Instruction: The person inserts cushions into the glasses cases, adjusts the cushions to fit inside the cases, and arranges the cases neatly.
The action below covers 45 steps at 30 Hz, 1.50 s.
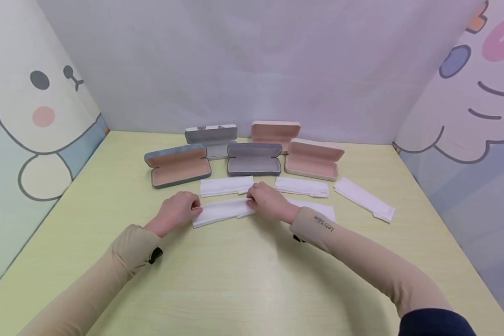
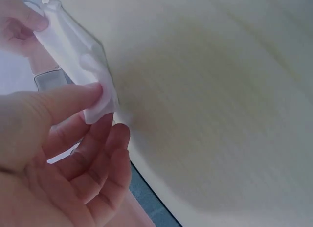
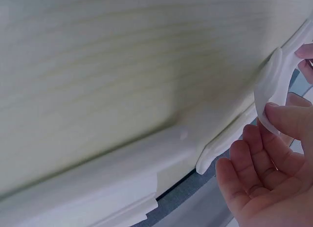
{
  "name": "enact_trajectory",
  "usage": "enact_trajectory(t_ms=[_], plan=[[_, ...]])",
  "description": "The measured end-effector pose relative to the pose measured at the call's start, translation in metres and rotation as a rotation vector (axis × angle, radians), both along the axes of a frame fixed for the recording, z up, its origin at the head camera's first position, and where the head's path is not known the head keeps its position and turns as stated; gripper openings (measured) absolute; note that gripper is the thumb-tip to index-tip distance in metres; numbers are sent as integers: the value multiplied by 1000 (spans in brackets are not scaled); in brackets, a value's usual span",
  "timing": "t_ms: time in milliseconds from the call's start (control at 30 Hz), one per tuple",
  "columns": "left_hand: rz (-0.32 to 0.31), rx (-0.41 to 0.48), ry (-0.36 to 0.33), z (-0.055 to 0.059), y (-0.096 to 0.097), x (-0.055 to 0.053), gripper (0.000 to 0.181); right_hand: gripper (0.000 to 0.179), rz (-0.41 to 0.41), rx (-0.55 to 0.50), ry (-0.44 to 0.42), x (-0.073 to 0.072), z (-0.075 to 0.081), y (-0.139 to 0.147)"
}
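Observation:
Between my hands lies a folded white cloth, stretched out as a long flat strip. My left hand pinches its left end between thumb and fingers; the left wrist view shows the thumb on top of the cloth. At the other end, my right hand pinches the cloth, its thumb over the raised edge. Another folded white cloth lies partly hidden behind my right wrist. Just beyond the held cloth is a further white strip.
Several glasses cases stand with lids up at the back: a blue one, a grey one, a patterned one and pink ones, such as the right-hand one. More folded cloths lie before them, one slanted cloth at right.

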<state>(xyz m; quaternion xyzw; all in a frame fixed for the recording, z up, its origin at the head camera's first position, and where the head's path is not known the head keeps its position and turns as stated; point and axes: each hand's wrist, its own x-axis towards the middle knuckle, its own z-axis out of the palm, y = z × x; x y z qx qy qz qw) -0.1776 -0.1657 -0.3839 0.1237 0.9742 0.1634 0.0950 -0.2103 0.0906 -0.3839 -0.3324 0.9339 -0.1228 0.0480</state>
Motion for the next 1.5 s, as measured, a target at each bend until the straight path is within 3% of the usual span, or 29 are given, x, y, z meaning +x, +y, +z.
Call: enact_trajectory(t_ms=[200, 533, 733, 933, 1167, 1500], plan=[[18, 25, 23, 14, -6, 0, 13, 14, 24, 4, 25, -7, 12, -3], [-5, 93, 153, 38, -20, -7, 11, 18, 53, -30, 51, -15, 31, -12], [52, 65, 113, 52, -28, -16, 13, 19, 33, -42, 65, -22, 38, -24], [80, 57, 119, 61, -38, -21, 16, 20, 29, -17, 84, -34, 46, -37], [119, 30, 123, 68, -50, -32, 20, 22, 30, -20, 95, -47, 54, -53], [190, 0, 72, 71, -64, -46, 21, 24, 15, -28, 78, -58, 52, -77]])
